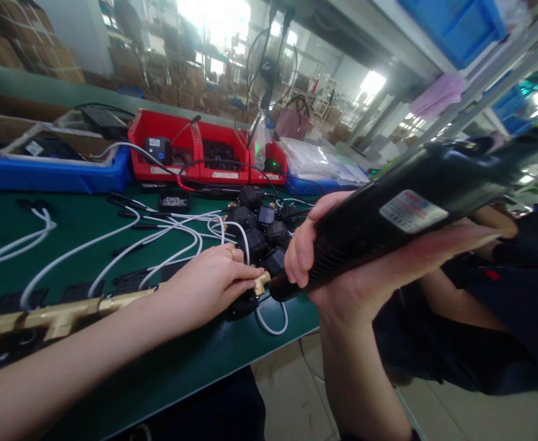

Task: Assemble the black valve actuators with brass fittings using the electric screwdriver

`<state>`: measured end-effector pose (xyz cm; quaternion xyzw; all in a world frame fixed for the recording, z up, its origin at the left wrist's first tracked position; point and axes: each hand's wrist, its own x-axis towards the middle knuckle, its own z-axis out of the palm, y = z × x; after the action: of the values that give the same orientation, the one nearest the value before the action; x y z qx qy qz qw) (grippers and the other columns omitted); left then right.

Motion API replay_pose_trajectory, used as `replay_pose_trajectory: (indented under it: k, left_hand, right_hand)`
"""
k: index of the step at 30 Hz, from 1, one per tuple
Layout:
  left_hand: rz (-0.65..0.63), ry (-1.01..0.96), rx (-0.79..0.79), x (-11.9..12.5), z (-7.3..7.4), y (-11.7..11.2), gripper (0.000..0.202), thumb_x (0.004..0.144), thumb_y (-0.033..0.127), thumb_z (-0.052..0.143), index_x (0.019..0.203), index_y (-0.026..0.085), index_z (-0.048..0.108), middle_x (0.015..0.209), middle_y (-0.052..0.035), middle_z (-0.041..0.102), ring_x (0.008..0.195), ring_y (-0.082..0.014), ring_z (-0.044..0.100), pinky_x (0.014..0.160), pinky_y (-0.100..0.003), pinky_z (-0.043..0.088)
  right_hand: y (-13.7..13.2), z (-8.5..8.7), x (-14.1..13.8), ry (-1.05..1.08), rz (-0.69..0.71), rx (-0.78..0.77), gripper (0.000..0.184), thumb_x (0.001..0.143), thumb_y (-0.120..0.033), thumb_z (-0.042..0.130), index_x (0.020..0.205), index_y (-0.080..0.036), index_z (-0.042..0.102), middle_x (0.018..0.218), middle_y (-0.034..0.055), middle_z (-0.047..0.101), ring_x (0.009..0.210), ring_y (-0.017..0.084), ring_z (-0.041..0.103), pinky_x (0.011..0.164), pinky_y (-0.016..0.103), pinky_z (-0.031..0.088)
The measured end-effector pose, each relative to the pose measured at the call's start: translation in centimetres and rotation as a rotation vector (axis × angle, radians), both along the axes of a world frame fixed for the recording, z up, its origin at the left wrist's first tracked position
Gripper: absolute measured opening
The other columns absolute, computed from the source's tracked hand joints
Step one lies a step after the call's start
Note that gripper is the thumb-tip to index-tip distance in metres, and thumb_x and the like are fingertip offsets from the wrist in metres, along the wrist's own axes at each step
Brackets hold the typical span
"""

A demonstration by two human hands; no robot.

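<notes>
One green worktop (232, 352) slants across the left and middle of the frame, its front edge climbing from the bottom left to right of centre; beyond it, the floor (287, 392) leaves open room below the wrists. A blue bin (52, 174) at the left and three red bins (245, 177) at upper centre line the back, probably to keep parts within reach while freeing the front. A brass pipe (126, 300) lies at lower left. The black tool (365, 226) slants from upper right down to centre; the right hand (351, 288) has its fingers curled firmly around the body, presumably to bear its weight and aim the nose. At centre, the left hand (225, 269) has thumb and fingertips pinched nearly together. Black housings (276, 233) are heaped just behind, so space is tight there. A loop of white cable (272, 332) lies near the front edge, below the nose. Smallest, the brass fitting (263, 280) sits between the left fingertips, apparently steadied at the nose; whether the two touch, I cannot tell.
</notes>
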<state>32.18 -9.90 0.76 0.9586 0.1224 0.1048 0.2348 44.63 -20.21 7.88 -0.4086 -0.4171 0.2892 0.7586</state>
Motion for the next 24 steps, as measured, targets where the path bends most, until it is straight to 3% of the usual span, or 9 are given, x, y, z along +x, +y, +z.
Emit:
replay_pose_trajectory:
  k: [9, 18, 21, 24]
  left_hand:
    - [-0.017, -0.023, -0.016, 0.1, 0.0, 0.1, 0.024, 0.100, 0.025, 0.059, 0.107, 0.027, 0.082, 0.093, -0.0055, 0.075, 0.089, -0.0220, 0.065, 0.082, -0.032, 0.052]
    - [-0.008, -0.040, -0.027, 0.2, -0.1, 0.0, 0.025, 0.100, 0.025, 0.058, 0.104, 0.027, 0.083, 0.092, -0.0057, 0.075, 0.090, -0.0224, 0.065, 0.082, -0.032, 0.053]
    - [0.003, -0.030, -0.027, 0.3, 0.0, 0.0, 0.025, 0.099, 0.023, 0.059, 0.105, 0.025, 0.083, 0.091, -0.0065, 0.075, 0.088, -0.0231, 0.064, 0.080, -0.033, 0.052]
    - [0.000, -0.030, -0.031, 0.4, -0.1, 0.1, 0.025, 0.098, 0.023, 0.062, 0.112, 0.025, 0.082, 0.090, -0.0061, 0.076, 0.087, -0.0226, 0.065, 0.079, -0.032, 0.051]
  right_hand:
    - [0.1, -0.5, 0.0, 0.013, -0.021, 0.006, 0.074, 0.062, -0.094, 0.068, 0.066, -0.020, 0.063, 0.042, -0.0036, 0.051, 0.030, 0.012, 0.044, 0.028, 0.021, 0.032]
    - [0.7, -1.7, -0.2, -0.034, -0.065, 0.085, 0.078, 0.068, -0.096, 0.059, 0.056, -0.020, 0.058, 0.038, -0.0034, 0.044, 0.026, 0.012, 0.038, 0.026, 0.023, 0.028]
    - [0.3, -1.2, -0.2, -0.019, -0.058, 0.057, 0.075, 0.065, -0.095, 0.063, 0.063, -0.020, 0.063, 0.039, -0.0032, 0.048, 0.026, 0.013, 0.041, 0.027, 0.023, 0.031]
    - [-0.7, 0.4, -0.8, 0.008, -0.054, 0.054, 0.075, 0.064, -0.094, 0.065, 0.064, -0.019, 0.064, 0.040, -0.0019, 0.051, 0.029, 0.014, 0.046, 0.028, 0.023, 0.032]
